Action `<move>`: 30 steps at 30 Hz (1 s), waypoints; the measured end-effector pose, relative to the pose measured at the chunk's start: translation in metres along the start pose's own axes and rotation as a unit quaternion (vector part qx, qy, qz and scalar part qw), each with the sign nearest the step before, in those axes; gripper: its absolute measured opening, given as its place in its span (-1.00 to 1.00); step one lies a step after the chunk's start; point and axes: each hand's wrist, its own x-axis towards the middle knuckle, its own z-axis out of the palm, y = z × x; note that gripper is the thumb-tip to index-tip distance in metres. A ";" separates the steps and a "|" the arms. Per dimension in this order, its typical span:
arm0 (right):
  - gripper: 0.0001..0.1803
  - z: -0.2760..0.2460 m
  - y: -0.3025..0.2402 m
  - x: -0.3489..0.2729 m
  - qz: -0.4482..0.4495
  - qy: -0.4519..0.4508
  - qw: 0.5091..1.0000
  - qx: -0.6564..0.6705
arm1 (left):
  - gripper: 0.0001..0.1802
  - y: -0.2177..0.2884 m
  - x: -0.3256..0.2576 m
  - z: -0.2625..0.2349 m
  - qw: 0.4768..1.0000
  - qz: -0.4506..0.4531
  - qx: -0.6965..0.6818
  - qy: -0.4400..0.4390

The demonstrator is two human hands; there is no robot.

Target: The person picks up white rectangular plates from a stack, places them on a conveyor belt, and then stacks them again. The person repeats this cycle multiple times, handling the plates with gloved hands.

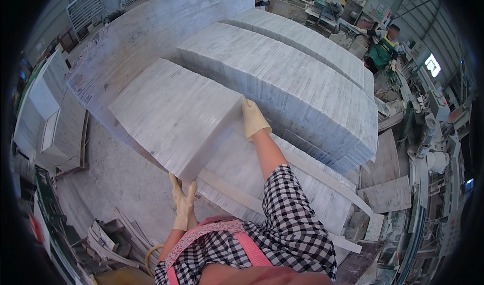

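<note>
Head view | your left hand [185,203]: thumb and fingers apart at the near corner, clamping unclear | stone-slab stack [176,113], near face between your hands: likely heavy, stiff, chip-prone; hold end edges | right hand [254,119]: at right corner, closure unclear

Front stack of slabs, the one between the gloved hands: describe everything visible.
The front stack is a squared block of many thin, pale grey, faintly streaked, stone-like slabs, standing on edge and packed tight; their edges form a lined, fairly even top. Its near end is a smooth, plain face. It appears to sit on a lower layer of slabs; its underside is hidden. A gap parts it from the longer row alongside. The left hand and right hand touch opposite corners of the near end.
</note>
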 end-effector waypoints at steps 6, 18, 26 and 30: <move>-0.25 0.004 0.000 -0.001 -0.016 0.007 1.000 -0.025 | 0.02 0.002 0.001 -0.002 1.000 -0.007 0.006 -0.003; -0.37 0.004 0.006 0.008 0.010 -0.090 0.993 -0.080 | 0.01 0.001 0.003 -0.007 1.000 -0.009 0.008 -0.008; -0.49 0.000 -0.014 -0.001 0.060 -0.074 0.995 -0.011 | 0.02 -0.007 0.005 -0.010 1.000 0.010 0.013 -0.007; -0.20 0.007 -0.013 0.001 0.041 -0.002 0.999 0.010 | 0.02 -0.007 0.005 -0.010 1.000 -0.005 -0.003 -0.005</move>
